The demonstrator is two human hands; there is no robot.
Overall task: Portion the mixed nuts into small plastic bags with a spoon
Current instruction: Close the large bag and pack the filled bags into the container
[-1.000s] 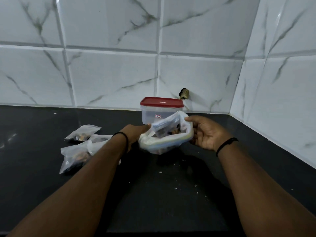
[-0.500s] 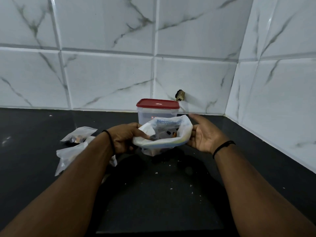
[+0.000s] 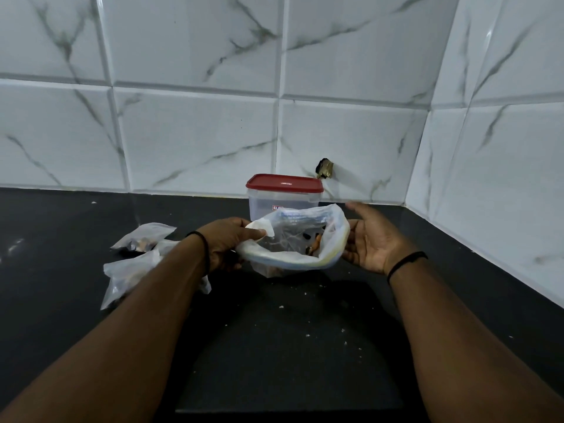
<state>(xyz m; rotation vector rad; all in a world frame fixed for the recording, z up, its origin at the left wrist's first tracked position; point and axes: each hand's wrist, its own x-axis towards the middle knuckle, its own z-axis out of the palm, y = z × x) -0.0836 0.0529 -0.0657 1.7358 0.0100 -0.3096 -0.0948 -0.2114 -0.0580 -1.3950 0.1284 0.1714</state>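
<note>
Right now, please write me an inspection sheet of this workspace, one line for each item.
Surface: black countertop, white crumbs scattered.
Job's things: open nut bag, few nuts inside; filled small bags at left; no spoon seen.
Clutter: red-lidded container, closed, behind the bag.
Hands: left hand grips the bag's rim; right hand open beside it.
Cables: nothing seen.
Surroundings: marble-look wall tiles; dark wall fitting.
</note>
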